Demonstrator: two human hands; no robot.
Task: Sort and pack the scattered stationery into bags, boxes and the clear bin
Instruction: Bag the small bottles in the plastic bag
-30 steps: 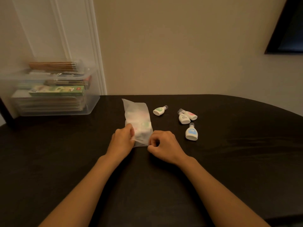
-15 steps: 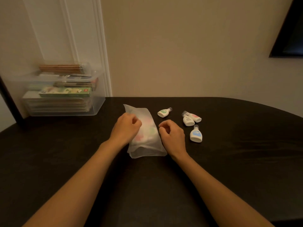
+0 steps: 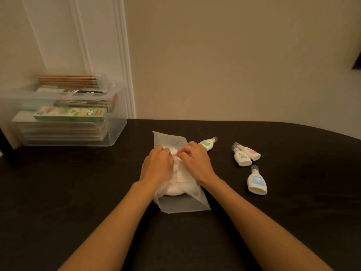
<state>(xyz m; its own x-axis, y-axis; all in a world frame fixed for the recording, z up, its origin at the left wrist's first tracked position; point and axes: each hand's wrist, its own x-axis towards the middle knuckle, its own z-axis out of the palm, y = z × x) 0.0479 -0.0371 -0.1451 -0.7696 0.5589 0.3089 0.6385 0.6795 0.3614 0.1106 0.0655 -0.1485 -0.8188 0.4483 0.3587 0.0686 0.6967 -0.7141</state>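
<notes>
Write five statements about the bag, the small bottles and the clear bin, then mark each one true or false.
1. The left hand and right hand both hold the frosted bag. True.
2. The blue-labelled bottle stands upright. False: it lies on its side on the table.
3. The clear bin sits to the right of the bag. False: it sits at the far left.
4. The green-labelled bottle lies outside the bag, beside the right hand. True.
5. Pencils lie on top of the bin's contents. True.
</notes>
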